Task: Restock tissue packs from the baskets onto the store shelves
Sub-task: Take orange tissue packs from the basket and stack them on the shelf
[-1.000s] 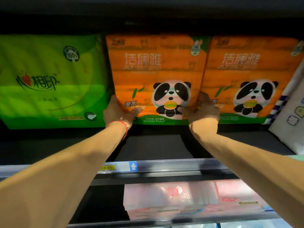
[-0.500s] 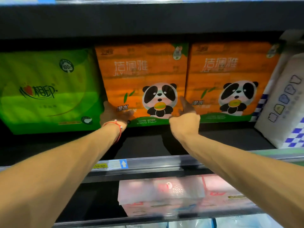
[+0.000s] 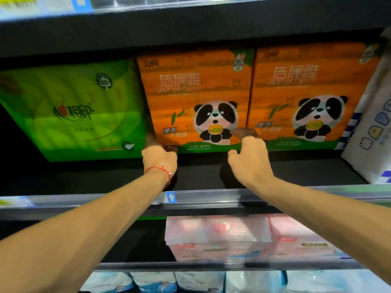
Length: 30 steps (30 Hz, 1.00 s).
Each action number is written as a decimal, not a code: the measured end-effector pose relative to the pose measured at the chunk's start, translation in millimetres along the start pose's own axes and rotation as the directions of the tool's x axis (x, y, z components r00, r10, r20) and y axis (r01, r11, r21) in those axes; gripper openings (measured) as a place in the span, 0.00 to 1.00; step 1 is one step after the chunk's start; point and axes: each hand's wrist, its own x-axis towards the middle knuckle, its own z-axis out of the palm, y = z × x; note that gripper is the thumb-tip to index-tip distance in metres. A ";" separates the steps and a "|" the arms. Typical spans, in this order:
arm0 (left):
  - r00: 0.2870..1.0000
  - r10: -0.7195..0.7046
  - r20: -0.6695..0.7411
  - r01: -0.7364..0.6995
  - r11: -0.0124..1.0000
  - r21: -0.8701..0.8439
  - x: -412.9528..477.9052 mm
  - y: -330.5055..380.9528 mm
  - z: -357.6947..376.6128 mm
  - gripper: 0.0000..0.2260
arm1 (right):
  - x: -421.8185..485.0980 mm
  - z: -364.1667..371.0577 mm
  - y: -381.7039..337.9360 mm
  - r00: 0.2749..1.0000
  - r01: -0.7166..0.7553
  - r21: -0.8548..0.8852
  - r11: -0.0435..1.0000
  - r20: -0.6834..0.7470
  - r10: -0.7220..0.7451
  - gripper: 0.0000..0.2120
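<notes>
A person's left hand [image 3: 159,160] pinches the lower left corner of an orange tissue pack [image 3: 190,98] standing at the shelf's [image 3: 296,172] back edge. The right hand [image 3: 248,159] has its bent fingers at the lower right corner, grip unclear.

The left hand's [image 3: 159,160] fingertips are lost in blur at the lower left corner of the left panda pack [image 3: 196,98]. The right hand [image 3: 249,159] smears at its lower right corner, so it may be gripping, but that is unclear. Far to that pack's right, a white pack [image 3: 372,115] is cut off by the frame edge. Below it, the pink packs [image 3: 218,231] and the price strip [image 3: 211,197] are too blurred to read.
</notes>
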 end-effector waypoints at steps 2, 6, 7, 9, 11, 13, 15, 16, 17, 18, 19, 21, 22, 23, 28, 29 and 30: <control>0.992 0.079 0.101 -0.089 0.991 0.100 -8.1 3.4 -6.4 0.09 | -10.4 -2.4 -4.6 0.993 0.103 -0.164 0.981 0.068 -0.093 0.05; 0.922 0.217 0.320 -0.340 0.848 0.407 -29.4 -10.9 -35.3 0.20 | -30.3 -11.6 -13.7 0.932 0.343 -0.292 0.893 0.221 -0.286 0.19; 0.905 0.234 0.355 -0.384 0.808 0.446 -35.1 -12.4 -42.3 0.21 | -34.7 -14.2 -15.8 0.918 0.378 -0.317 0.870 0.254 -0.306 0.21; 0.866 0.323 0.382 -0.493 0.683 0.539 -50.9 -12.2 -55.0 0.24 | -43.9 -19.1 -17.3 0.897 0.419 -0.367 0.831 0.308 -0.317 0.23; 0.834 0.383 0.397 -0.552 0.581 0.598 -62.4 -15.4 -65.6 0.26 | -54.0 -25.7 -18.1 0.887 0.445 -0.413 0.795 0.325 -0.328 0.25; 0.812 0.416 0.409 -0.581 0.519 0.626 -77.6 -18.1 -76.1 0.27 | -68.7 -34.4 -19.1 0.883 0.459 -0.448 0.767 0.326 -0.338 0.28; 0.789 0.456 0.412 -0.608 0.482 0.631 -96.1 -23.8 -84.6 0.29 | -87.6 -44.3 -19.5 0.881 0.468 -0.465 0.751 0.314 -0.355 0.29; 0.784 0.457 0.421 -0.615 0.470 0.634 -106.9 -24.0 -89.0 0.30 | -98.2 -49.2 -18.7 0.880 0.471 -0.471 0.746 0.302 -0.366 0.29; 0.781 0.459 0.423 -0.618 0.473 0.628 -116.7 -24.0 -92.2 0.31 | -109.4 -54.5 -18.2 0.883 0.467 -0.472 0.747 0.293 -0.367 0.28; 0.787 0.445 0.427 -0.613 0.486 0.622 -127.9 -23.4 -95.6 0.31 | -120.9 -59.6 -17.4 0.887 0.459 -0.474 0.752 0.292 -0.357 0.28; 0.791 0.433 0.432 -0.609 0.493 0.621 -140.0 -24.7 -99.4 0.30 | -133.9 -63.7 -17.1 0.892 0.448 -0.476 0.757 0.295 -0.342 0.28; 0.796 0.410 0.446 -0.605 0.494 0.624 -166.2 -31.1 -106.8 0.29 | -161.9 -70.3 -16.1 0.908 0.411 -0.476 0.777 0.291 -0.303 0.29; 0.793 0.409 0.451 -0.609 0.499 0.617 -181.4 -34.6 -112.5 0.29 | -177.6 -72.5 -15.9 0.913 0.398 -0.475 0.785 0.285 -0.290 0.29; 0.786 0.416 0.457 -0.618 0.504 0.604 -197.8 -38.8 -119.0 0.28 | -194.6 -74.6 -15.9 0.918 0.387 -0.475 0.790 0.279 -0.282 0.29; 0.737 0.423 0.526 -0.675 0.502 0.541 -280.3 -52.2 -158.7 0.28 | -289.0 -99.3 -15.2 0.963 0.250 -0.459 0.852 0.211 -0.168 0.28; 0.724 0.420 0.547 -0.688 0.496 0.529 -296.1 -54.2 -165.1 0.28 | -309.4 -105.9 -14.4 0.971 0.214 -0.461 0.861 0.200 -0.134 0.28; 0.710 0.415 0.570 -0.702 0.491 0.517 -311.3 -56.9 -170.5 0.29 | -329.5 -112.3 -13.1 0.976 0.182 -0.466 0.866 0.189 -0.103 0.28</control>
